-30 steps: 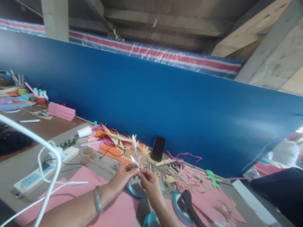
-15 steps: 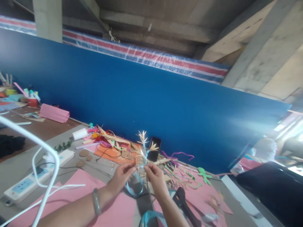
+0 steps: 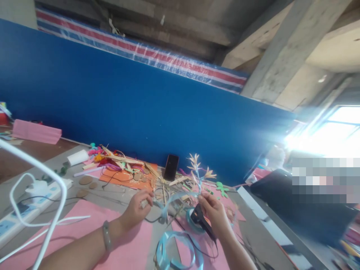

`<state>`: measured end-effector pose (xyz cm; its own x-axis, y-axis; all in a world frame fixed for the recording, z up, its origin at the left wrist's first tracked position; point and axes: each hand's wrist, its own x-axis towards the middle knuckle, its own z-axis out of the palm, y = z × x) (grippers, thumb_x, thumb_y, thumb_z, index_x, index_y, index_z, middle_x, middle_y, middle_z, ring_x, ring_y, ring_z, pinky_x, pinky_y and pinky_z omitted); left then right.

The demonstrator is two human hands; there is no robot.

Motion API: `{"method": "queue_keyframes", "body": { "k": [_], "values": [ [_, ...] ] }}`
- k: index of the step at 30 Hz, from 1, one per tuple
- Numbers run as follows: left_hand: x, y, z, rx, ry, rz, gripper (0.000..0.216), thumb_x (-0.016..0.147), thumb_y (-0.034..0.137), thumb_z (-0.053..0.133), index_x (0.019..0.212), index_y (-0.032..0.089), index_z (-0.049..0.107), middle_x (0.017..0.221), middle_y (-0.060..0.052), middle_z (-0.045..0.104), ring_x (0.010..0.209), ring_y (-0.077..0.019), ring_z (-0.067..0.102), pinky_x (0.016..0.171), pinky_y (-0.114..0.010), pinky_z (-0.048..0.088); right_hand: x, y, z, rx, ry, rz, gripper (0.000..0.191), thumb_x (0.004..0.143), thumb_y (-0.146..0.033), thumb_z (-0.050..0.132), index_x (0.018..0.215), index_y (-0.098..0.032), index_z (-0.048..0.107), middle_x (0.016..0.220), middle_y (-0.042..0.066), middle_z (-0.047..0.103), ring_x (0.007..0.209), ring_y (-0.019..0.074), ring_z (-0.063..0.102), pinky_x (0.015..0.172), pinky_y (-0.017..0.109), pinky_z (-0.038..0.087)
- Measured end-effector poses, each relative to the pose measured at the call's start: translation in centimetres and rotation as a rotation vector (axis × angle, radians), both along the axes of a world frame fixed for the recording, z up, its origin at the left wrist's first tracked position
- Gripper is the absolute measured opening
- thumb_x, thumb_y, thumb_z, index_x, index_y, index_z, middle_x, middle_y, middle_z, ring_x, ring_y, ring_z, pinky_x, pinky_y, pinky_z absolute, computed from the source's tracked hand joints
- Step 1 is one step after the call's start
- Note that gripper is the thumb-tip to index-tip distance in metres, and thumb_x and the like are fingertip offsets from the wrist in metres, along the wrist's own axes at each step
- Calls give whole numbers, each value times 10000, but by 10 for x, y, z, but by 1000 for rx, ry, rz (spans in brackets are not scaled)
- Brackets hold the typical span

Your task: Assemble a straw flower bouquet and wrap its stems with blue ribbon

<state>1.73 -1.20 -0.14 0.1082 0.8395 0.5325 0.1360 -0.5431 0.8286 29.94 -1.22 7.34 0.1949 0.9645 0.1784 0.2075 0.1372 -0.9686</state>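
My right hand [image 3: 215,213] is closed around the stem of a small sprig of cream paper leaves [image 3: 198,169], held upright above the table. A light blue ribbon [image 3: 171,200] runs from that stem across to my left hand [image 3: 138,208], whose fingers pinch its other end near the table. More of the blue ribbon [image 3: 180,255] lies in loose loops on the pink paper below my hands. A black glue gun [image 3: 200,221] rests just under my right hand. My left wrist wears a green bangle [image 3: 106,235].
A heap of straw strips and coloured pipe cleaners [image 3: 120,163] lies on an orange sheet. A black phone [image 3: 171,167] leans on the blue partition [image 3: 140,108]. A white power strip [image 3: 30,204] and white cables [image 3: 42,176] are at left. A dark bag [image 3: 292,210] sits at right.
My view has swung right. My hands have moved apart: the right one has carried the leaf sprig rightwards and the ribbon now stretches between them.
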Motion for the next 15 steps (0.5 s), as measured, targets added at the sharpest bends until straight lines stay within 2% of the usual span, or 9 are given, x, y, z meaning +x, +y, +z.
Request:
{"method": "queue_keyframes", "body": {
  "k": [7, 15],
  "values": [
    [-3, -4, 3, -86, -17, -52, 170, 752, 225, 509, 619, 196, 610, 917, -103, 701, 936, -256, 618, 906, -399, 435, 55, -10, -5, 46, -76, -173, 448, 605, -593, 751, 681, -166, 638, 423, -78, 386, 399, 86, 318, 414, 230, 242],
    [-4, -3, -3, -150, 15, -16, 263, 793, 246, 454, 550, 203, 546, 840, -77, 708, 851, -233, 618, 870, -371, 442, 70, -10, -16, 150, -166, -329, 375, 642, -518, 728, 755, -164, 676, 420, -62, 460, 414, 123, 398, 454, 267, 339]
  ]
}}
